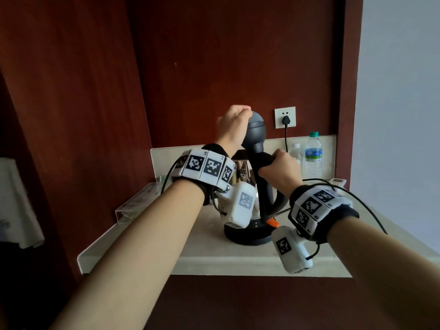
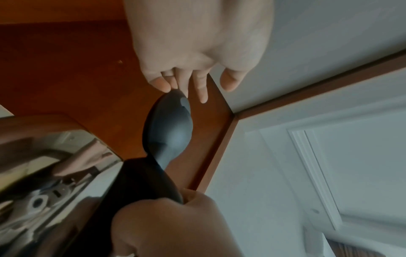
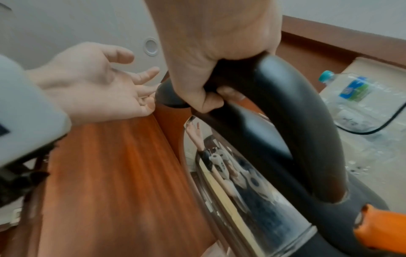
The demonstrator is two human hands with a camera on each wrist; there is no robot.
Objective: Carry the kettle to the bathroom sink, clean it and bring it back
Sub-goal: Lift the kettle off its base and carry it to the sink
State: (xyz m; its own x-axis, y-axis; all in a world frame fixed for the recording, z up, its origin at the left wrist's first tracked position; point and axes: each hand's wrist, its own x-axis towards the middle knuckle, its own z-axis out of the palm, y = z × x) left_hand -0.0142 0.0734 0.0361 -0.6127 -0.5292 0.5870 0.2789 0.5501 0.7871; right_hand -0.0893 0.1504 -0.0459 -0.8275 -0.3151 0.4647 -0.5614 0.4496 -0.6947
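While right hand (image 1: 281, 167) grips kettle (image 1: 252, 186) (lid up), shelf edge (image 1: 238, 265) near.

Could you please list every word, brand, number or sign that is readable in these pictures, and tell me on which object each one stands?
No text can be read in any view.
Blue and green label on the clear plastic water bottle: print too small and blurred.
Black-and-white square marker patterns on the white wrist bands: coded patterns, no words.
Small marks on the black round kettle base: too small to read.
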